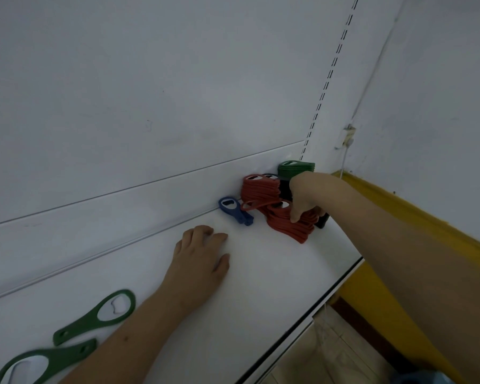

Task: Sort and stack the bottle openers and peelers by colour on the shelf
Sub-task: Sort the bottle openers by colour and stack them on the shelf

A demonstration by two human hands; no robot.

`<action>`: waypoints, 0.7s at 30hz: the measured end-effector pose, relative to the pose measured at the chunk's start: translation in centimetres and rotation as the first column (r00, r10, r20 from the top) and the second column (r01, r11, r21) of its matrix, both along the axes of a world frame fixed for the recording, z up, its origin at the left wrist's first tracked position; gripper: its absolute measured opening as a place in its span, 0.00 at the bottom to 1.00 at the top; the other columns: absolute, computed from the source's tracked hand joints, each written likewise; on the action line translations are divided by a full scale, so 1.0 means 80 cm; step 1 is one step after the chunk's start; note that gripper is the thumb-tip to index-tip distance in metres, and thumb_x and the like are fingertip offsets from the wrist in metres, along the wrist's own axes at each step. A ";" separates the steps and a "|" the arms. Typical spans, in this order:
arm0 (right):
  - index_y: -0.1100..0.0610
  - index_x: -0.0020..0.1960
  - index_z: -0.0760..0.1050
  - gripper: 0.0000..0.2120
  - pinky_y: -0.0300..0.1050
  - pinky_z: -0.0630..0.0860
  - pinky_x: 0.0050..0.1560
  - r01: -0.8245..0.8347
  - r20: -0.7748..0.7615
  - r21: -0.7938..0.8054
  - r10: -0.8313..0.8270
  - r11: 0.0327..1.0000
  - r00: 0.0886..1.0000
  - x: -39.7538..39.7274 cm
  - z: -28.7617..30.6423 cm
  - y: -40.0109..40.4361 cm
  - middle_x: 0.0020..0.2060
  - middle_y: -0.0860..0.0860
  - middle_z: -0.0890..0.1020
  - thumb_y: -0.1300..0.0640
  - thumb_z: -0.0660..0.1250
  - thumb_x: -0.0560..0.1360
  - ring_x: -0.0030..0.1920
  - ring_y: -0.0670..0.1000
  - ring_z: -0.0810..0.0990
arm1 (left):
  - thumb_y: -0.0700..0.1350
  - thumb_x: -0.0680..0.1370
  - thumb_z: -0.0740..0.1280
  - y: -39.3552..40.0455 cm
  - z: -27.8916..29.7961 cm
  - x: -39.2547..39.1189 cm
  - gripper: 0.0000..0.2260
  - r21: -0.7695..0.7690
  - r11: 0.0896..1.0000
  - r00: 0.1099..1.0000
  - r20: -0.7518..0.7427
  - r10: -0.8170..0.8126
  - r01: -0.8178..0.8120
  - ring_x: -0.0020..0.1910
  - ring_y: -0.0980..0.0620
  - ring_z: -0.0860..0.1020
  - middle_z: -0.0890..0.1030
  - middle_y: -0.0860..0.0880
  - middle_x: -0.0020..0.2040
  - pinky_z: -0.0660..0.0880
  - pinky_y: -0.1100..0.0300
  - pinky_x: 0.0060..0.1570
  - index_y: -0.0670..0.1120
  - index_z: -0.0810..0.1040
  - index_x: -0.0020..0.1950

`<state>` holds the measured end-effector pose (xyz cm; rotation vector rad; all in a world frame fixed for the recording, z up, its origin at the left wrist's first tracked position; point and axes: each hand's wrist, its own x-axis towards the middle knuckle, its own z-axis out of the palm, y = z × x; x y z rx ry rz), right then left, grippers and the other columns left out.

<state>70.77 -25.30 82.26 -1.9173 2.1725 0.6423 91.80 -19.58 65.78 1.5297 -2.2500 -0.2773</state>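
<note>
A: Head view: red bottle openers (288, 220) sit in two stacks on the white shelf (261, 273), flat, with oval heads. Behind them is a green stack (295, 169); a blue opener (234, 210) lies just left of the reds.

B: The hands?

A: The right hand (302, 198) has its fingers curled onto the nearer red stack. The left hand (201, 253) rests flat, fingers relaxed, left of the reds. Two loose green openers (94, 317) lie far left, near the shelf's front edge.

Yellow wall band (416, 217), white cord (345, 159) (hanging), tiled floor (330, 356).
</note>
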 end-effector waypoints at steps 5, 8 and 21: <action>0.58 0.61 0.73 0.32 0.51 0.78 0.57 -0.058 -0.091 -0.032 0.055 0.998 0.994 -0.004 -0.002 -0.004 0.37 0.50 0.71 0.41 0.77 0.67 0.47 0.53 0.75 | 0.63 0.73 0.44 0.001 0.001 0.000 0.34 0.010 1.000 1.000 0.009 0.000 0.000 0.68 0.47 0.65 0.67 0.47 0.69 0.63 0.54 0.66 0.51 0.71 0.72; 0.57 0.56 0.74 0.25 0.46 0.73 0.45 -0.194 -0.119 -0.309 0.164 0.931 0.979 -0.003 0.000 -0.001 0.43 0.51 0.75 0.40 0.74 0.69 0.50 0.54 0.77 | 0.63 0.73 0.45 0.000 0.000 0.000 0.33 0.001 1.000 1.000 0.011 0.002 -0.002 0.68 0.47 0.66 0.68 0.47 0.68 0.63 0.54 0.65 0.51 0.72 0.71; 0.54 0.60 0.77 0.12 0.46 0.71 0.50 -0.625 -0.375 -0.402 0.502 0.669 0.779 0.030 -0.090 -0.023 0.60 0.51 0.77 0.56 0.58 0.81 0.62 0.54 0.74 | 0.63 0.73 0.43 0.001 0.004 0.000 0.34 0.014 1.000 1.000 0.026 -0.005 0.004 0.69 0.48 0.63 0.66 0.48 0.70 0.62 0.55 0.67 0.52 0.69 0.73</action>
